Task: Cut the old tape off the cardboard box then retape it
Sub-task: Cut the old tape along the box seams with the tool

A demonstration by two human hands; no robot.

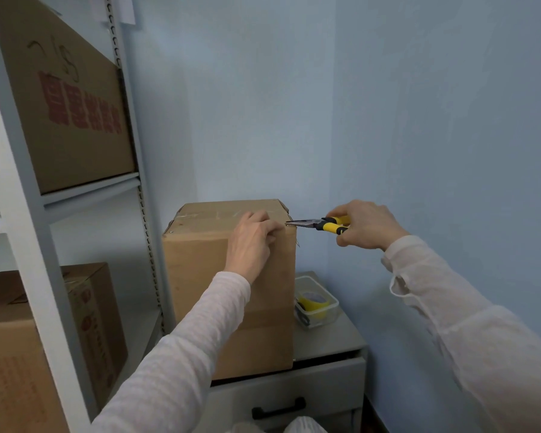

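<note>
Cutting off the old tape looks to be the step in hand. The right grip [367,225] curls round the pliers [320,224], whose tips touch the box [200,276] at its top corner, at 3 o'clock from the left grip [253,242], whose fingers curl over the top edge. The next move calls for catching the old tape [206,218] there without tearing the cardboard. The tape roll [313,301] lies at the box's 4 o'clock on the worktop [325,342].

Under the left hand [252,242], the cardboard box [200,276] is matt brown paperboard, with glossy clear tape [213,215] wrinkled across its top. The pliers [322,224] in the right hand [367,225] have a dull metal nose and smooth yellow-and-black plastic grips. Below that hand, a glossy clear plastic container [328,317] holds a shiny yellow tape roll [313,300].
</note>
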